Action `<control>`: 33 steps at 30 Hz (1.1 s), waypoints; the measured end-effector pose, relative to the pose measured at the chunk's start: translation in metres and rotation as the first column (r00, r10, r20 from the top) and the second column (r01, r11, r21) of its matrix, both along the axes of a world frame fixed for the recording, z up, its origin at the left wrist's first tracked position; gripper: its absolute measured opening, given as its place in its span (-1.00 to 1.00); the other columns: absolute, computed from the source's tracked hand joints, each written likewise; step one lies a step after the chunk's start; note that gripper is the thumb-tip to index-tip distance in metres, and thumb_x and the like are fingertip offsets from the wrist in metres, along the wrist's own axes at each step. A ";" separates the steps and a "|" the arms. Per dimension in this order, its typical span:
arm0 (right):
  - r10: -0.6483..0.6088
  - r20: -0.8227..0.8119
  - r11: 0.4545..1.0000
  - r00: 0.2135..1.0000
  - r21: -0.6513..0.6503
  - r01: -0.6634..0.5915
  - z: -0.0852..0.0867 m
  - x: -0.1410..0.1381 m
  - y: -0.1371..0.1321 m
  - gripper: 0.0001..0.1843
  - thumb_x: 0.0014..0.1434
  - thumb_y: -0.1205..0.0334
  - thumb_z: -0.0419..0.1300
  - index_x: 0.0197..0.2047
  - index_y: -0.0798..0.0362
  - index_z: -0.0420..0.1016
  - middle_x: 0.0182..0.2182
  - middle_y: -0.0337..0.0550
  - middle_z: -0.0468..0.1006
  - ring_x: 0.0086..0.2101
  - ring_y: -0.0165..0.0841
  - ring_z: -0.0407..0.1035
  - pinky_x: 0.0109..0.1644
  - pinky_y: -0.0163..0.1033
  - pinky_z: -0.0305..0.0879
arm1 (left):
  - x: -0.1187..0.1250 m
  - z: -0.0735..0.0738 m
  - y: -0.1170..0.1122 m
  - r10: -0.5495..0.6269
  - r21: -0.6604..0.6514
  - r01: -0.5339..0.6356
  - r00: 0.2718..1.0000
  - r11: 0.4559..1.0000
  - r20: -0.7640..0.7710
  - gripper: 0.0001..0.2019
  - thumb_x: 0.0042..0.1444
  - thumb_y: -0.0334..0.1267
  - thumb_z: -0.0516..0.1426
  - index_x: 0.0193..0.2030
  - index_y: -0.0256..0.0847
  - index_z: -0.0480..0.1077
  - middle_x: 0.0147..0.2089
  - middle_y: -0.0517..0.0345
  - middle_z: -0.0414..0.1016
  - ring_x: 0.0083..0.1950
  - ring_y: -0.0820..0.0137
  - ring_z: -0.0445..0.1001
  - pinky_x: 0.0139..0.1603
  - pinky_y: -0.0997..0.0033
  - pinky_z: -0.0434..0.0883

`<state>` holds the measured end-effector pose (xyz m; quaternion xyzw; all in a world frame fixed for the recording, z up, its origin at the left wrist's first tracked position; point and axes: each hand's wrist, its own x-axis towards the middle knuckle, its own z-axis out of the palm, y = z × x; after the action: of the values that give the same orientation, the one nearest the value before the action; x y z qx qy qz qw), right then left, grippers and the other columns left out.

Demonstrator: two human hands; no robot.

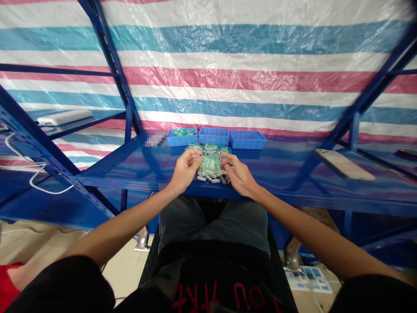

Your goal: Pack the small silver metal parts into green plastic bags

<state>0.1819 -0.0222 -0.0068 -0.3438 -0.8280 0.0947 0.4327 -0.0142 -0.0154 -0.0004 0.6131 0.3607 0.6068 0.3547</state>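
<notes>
My left hand (185, 169) is curled with thumb and fingers pinched on the left edge of a small clear plastic bag (209, 165) with green print. My right hand (237, 173) grips the bag's right side, fingers bent. Under and in front of the bag lie several small grey cylindrical pieces (212, 178) near the front edge of a blue metal shelf (286, 169). More green-printed bags (208, 148) lie just behind my hands.
Three blue plastic bins (215, 138) stand in a row at the back of the shelf; the left one holds green bags. A phone (344, 164) lies to the right. A white device (64, 116) and cable (39, 174) sit on the left shelf. A striped tarp hangs behind.
</notes>
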 end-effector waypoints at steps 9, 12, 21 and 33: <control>0.011 -0.037 1.000 0.999 -0.028 -0.012 0.003 -0.004 0.000 -0.91 0.10 0.21 0.13 -0.35 0.05 0.32 -0.56 -0.29 0.39 -0.54 -0.44 0.28 -0.43 -0.33 0.21 | 0.004 -0.008 -0.002 -0.089 0.002 0.089 0.996 0.996 -0.017 -0.73 0.03 -0.18 0.17 -0.15 -0.20 0.26 -0.43 0.27 0.35 -0.47 0.54 0.32 -0.44 0.54 0.27; -0.037 -0.149 0.998 0.988 -0.059 0.029 0.003 -0.003 0.003 -0.89 0.11 0.23 0.11 -0.41 0.05 0.26 -0.57 -0.31 0.32 -0.54 -0.46 0.23 -0.44 -0.34 0.18 | 0.004 -0.009 -0.001 -0.098 -0.004 0.098 0.992 0.995 -0.076 -0.71 0.00 -0.17 0.19 -0.17 -0.23 0.29 -0.44 0.26 0.34 -0.41 0.50 0.35 -0.37 0.52 0.29; -0.082 -0.186 0.996 0.979 -0.049 0.075 0.004 -0.003 0.004 -0.89 0.13 0.23 0.08 -0.41 0.03 0.23 -0.54 -0.30 0.31 -0.52 -0.45 0.22 -0.41 -0.33 0.18 | 0.002 -0.004 -0.004 -0.184 -0.129 0.176 0.981 0.976 -0.055 -0.70 0.07 -0.05 0.12 -0.23 -0.28 0.36 -0.54 0.25 0.40 -0.58 0.56 0.28 -0.55 0.56 0.25; -0.093 0.035 0.992 0.995 0.090 0.089 -0.003 -0.002 0.005 -0.82 0.14 0.30 0.09 -0.14 0.04 0.30 -0.34 -0.14 0.50 -0.40 -0.35 0.37 -0.28 -0.26 0.27 | 0.000 -0.007 -0.004 -0.272 -0.113 0.277 0.961 0.954 0.056 -0.65 0.05 0.00 0.15 -0.33 -0.32 0.40 -0.41 0.07 0.55 -0.42 0.44 0.50 -0.35 0.45 0.44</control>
<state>0.1803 -0.0174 -0.0097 -0.3636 -0.8232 0.0313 0.4349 -0.0146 -0.0197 -0.0072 0.6227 0.3007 0.5412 0.4786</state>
